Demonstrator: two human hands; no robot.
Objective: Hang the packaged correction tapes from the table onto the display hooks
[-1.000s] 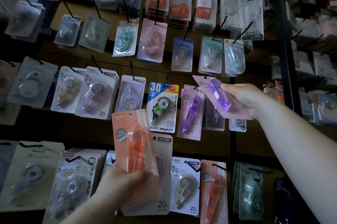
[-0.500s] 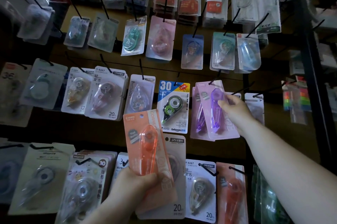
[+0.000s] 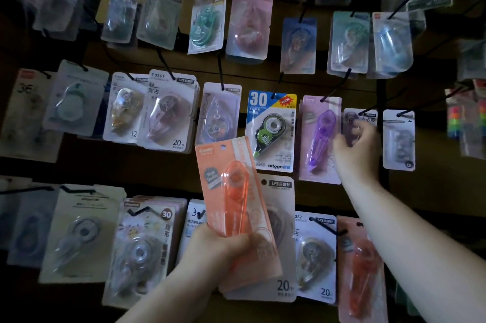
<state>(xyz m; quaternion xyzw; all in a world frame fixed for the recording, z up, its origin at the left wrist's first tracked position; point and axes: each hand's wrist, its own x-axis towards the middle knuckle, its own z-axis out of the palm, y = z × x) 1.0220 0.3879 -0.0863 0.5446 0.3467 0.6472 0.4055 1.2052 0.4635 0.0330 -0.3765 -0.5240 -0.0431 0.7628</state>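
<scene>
My left hand (image 3: 218,251) grips the bottom of an orange correction tape pack (image 3: 231,191), held upright in front of the display's lower rows; more card edges show behind it in the same grip. A purple correction tape pack (image 3: 319,138) hangs straight from a black display hook (image 3: 335,87) in the middle row. My right hand (image 3: 355,149) is at that pack's right edge. Its thumb touches the card and its loosely bent fingers rest over a small dark pack (image 3: 351,118) beside it, with nothing in its grasp.
Rows of carded correction tapes hang on black hooks across the board, among them a blue "30" bitoon pack (image 3: 272,130) and an orange pack (image 3: 361,270) at the lower right. A white 20m pack (image 3: 282,243) sits behind my orange one. A dark upright post (image 3: 382,138) stands to the right.
My right hand slid the purple pack onto its hook and let go; the pack now hangs straight. My left hand kept the orange pack and rose slightly.
</scene>
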